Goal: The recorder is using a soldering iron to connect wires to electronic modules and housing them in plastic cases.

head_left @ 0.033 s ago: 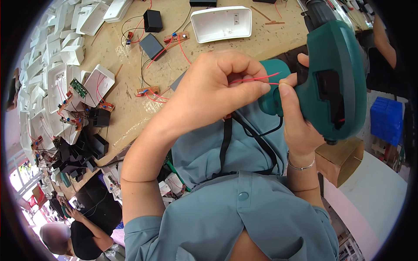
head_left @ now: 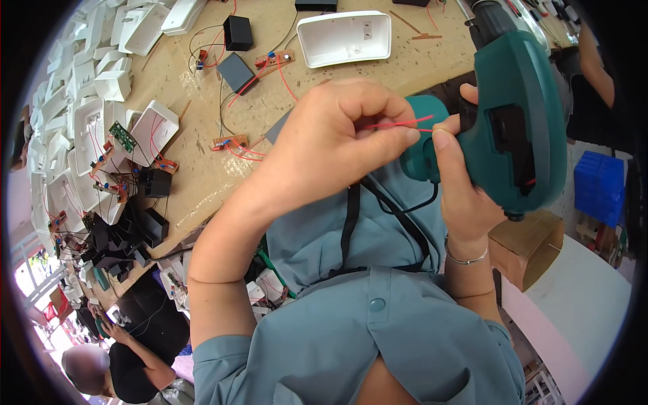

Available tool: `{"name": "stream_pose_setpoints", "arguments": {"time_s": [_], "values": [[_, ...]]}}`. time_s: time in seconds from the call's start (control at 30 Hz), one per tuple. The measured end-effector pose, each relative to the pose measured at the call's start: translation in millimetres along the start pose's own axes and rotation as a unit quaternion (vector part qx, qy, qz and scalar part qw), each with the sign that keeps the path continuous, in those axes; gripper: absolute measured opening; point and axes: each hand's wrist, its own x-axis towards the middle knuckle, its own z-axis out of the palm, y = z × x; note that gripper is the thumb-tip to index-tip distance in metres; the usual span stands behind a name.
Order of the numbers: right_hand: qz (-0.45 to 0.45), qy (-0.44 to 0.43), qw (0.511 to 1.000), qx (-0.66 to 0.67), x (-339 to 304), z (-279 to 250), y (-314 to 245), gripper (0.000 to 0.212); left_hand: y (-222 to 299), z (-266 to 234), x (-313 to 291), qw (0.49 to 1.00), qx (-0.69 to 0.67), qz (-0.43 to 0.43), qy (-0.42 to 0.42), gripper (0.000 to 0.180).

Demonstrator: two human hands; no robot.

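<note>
My left hand [head_left: 351, 128] is closed in a pinch on thin red wires [head_left: 401, 123], whose ends stick out to the right past the thumb. Meeting it, my right hand [head_left: 462, 162] pinches the end of one wire between thumb and forefinger. The same right hand also holds a dark green power drill [head_left: 523, 121], its black chuck pointing away from me. Part of the drill's handle lies behind the fingers, and a black cord [head_left: 422, 206] hangs from its rounded green end. Where the wires start inside the left hand is hidden.
A white plastic housing [head_left: 344, 40] lies on the worktable [head_left: 202, 145], near black boxes [head_left: 236, 73] and small circuit boards [head_left: 231, 143]. White housings [head_left: 111, 84] pile up at left. A cardboard box [head_left: 526, 246] and blue crate [head_left: 599, 187] stand right; another person [head_left: 128, 364] works lower left.
</note>
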Motion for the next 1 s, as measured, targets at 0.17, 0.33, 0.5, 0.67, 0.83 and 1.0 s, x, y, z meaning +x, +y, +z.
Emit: {"name": "stream_pose_setpoints", "arguments": {"time_s": [0.17,0.33,0.5,0.67,0.83,1.0], "values": [[0.081,0.136,0.985,0.068,1.2,-3.2,-2.3,0.049,-8.6,-9.3,4.6,0.949,0.219,0.192,0.119,0.006],[0.083,0.112,0.967,0.213,-18.4,-28.5,9.5,0.06,-13.7,-28.3,18.0,0.873,0.384,0.211,0.216,0.011],[0.12,0.084,0.968,0.201,-46.2,-45.1,13.2,0.061,-2.1,-18.7,31.7,0.778,0.508,0.253,0.268,0.01],[0.186,0.018,0.964,0.188,-60.2,-46.9,11.7,0.052,-8.1,-23.8,47.5,0.817,0.491,0.195,0.23,0.009],[0.236,0.015,0.952,0.194,-59.5,-38.4,11.3,0.051,-15.3,-25.9,55.4,0.82,0.49,0.205,0.212,0.007],[0.246,0.021,0.95,0.193,-55.5,-33.4,12.9,0.051,-17.7,-24.9,58.6,0.814,0.495,0.215,0.213,0.005]]}}
